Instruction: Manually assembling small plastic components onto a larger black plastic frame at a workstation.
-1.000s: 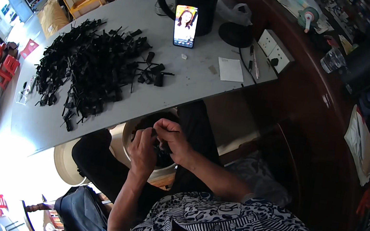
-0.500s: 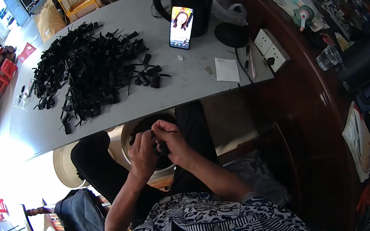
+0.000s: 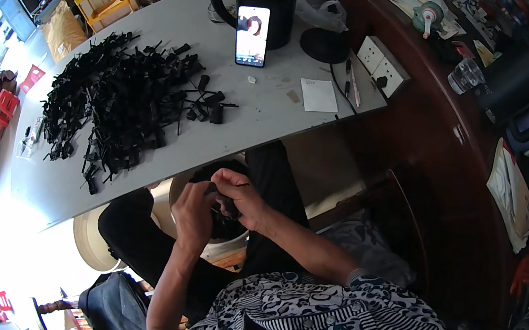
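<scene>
Both my hands meet over a pale bucket [image 3: 227, 251] between my knees, below the table's near edge. My right hand [image 3: 241, 197] is closed around a small black part [image 3: 227, 206], whose dark body shows under the fingers. My left hand [image 3: 193, 215] is pinched shut at the same spot, its fingertips against those of my right hand; what lies between them is largely hidden. Dark pieces lie inside the bucket. A wide heap of small black parts [image 3: 123, 99] with thin stems covers the left side of the grey table [image 3: 158, 172].
Behind the heap stand a lit phone [image 3: 252, 36] and a black kettle [image 3: 279, 0]. To their right are a round black base [image 3: 324, 46], a white paper [image 3: 318, 96], pens [image 3: 355, 89] and a power strip [image 3: 382, 66]. A dark red wooden counter [image 3: 439, 124] curves along the right.
My hands stay together over the bucket, with the left fingers shifted slightly and more of the dark part showing under the right hand. The whole view has moved a little.
</scene>
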Tool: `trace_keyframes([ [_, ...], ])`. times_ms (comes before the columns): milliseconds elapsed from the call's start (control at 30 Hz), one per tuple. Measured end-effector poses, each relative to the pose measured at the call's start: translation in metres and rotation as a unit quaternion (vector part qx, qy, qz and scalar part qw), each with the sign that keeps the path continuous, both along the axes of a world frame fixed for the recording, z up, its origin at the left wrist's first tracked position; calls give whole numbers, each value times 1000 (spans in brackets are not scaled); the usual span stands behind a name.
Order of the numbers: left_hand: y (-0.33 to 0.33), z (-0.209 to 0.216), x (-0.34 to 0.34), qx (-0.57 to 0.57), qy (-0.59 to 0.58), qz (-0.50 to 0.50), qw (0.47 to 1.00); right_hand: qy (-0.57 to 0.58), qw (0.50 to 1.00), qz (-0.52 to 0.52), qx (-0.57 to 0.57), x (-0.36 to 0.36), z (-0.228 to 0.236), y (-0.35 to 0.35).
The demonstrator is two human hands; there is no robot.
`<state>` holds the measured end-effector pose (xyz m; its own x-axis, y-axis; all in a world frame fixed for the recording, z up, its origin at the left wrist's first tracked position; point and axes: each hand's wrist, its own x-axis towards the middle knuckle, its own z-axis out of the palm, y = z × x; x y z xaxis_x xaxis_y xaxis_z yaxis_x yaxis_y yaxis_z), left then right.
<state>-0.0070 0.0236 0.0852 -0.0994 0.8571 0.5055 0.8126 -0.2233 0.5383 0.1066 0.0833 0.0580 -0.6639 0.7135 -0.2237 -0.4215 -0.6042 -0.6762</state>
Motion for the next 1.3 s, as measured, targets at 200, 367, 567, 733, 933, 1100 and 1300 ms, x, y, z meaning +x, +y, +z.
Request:
trace_keyframes([
  [200, 3, 8, -6, -154, -247, 95, 952, -56, 967, -73, 237, 1, -29, -2],
  [367, 4, 6, -7, -189, -487, -92, 847, -14, 1000, 16, -2, 17, -8, 0],
  [567, -3, -14, -18, -237, -473, -86, 844, -19, 997, 49, -58, 13, -29, -9],
  [733, -5, -2, -7, -247, -509, -95, 819, -3, 992, 34, -121, 15, -27, -7],
  [933, -5, -15, -16, -212, -579, -58, 785, -25, 995, 86, -47, 13, -29, -16],
  [1100, -5, -29, -38, -299, -539, -36, 786, -205, 899, -37, 385, 12, -15, -15],
  [1300, -10, -23, -46, -378, -527, -104, 754, -241, 791, -48, 561, 11, -5, -11],
])
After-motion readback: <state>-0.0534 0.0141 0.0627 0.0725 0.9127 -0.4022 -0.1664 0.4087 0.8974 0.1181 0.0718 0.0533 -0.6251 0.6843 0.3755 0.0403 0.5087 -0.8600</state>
